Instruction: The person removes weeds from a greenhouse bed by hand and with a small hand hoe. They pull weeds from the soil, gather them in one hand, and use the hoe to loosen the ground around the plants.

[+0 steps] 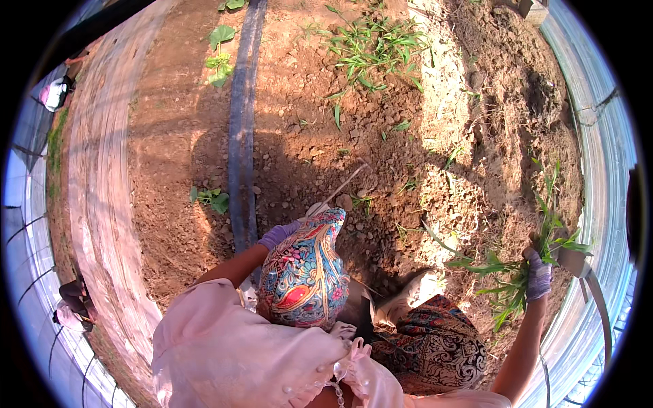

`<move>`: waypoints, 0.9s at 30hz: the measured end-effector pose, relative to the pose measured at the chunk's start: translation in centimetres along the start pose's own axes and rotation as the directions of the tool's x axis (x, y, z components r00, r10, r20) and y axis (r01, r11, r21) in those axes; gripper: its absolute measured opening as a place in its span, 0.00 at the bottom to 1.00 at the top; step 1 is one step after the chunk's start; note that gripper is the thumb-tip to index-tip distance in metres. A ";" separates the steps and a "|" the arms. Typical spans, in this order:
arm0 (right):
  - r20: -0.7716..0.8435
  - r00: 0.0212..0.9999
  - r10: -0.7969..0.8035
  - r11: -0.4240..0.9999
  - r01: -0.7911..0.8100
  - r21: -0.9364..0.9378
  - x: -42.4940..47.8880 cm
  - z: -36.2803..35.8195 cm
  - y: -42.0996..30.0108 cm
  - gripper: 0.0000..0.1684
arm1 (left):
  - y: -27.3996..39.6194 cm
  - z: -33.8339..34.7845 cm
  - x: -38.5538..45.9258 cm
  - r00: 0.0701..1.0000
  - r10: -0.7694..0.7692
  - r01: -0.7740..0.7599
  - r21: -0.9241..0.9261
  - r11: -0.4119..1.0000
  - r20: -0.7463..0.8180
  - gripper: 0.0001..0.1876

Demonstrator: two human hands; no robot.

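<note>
My right hand [538, 275], in a purple and grey glove, is closed on a bunch of uprooted grassy weeds [502, 285] at the right, beside the plastic sheeting. A purple glove covers my left hand [290, 230], which reaches past my left knee and is partly hidden by it. From that hand a thin-handled tool [343, 186] points up and to the right; its small head rests on the loose soil, and its exact kind cannot be told. Small weeds [363, 201] stand in the soil near the tool.
A dark drip tape [242, 117] runs lengthwise left of centre, with leafy seedlings [218, 201] beside it. More grassy weeds [380, 46] lie farther up. Plastic sheeting [602, 168] borders the right. Two people [74, 311] [55, 94] are at the far left, past a pale ground sheet [102, 168].
</note>
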State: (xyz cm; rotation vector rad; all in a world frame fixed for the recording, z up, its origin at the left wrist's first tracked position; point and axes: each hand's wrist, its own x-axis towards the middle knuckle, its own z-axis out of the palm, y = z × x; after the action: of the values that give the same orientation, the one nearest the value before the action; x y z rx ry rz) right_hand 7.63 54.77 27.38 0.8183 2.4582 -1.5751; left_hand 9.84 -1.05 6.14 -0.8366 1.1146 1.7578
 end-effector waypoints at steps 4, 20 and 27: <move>-0.149 0.980 0.132 0.990 -0.124 0.061 -8.2 -2.6 3.9 0.29 | -6.1 -8.2 -3.6 0.934 0.321 -0.349 0.597 0.722 0.157 0.21; -0.082 0.993 0.090 0.995 -0.087 0.042 -9.5 2.8 1.3 0.26 | 6.1 0.4 3.9 0.823 0.545 -0.287 0.945 0.153 0.162 0.23; -0.128 0.991 0.028 0.992 -0.044 -0.121 -6.3 1.8 -1.7 0.25 | 5.0 -2.7 0.4 0.736 0.666 -0.277 0.952 0.128 0.124 0.23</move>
State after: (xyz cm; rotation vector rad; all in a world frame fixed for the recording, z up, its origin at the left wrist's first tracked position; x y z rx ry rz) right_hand 11.80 50.30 30.28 0.9636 2.5810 -1.3834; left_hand 5.33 -4.55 6.51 0.0824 2.5483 0.9503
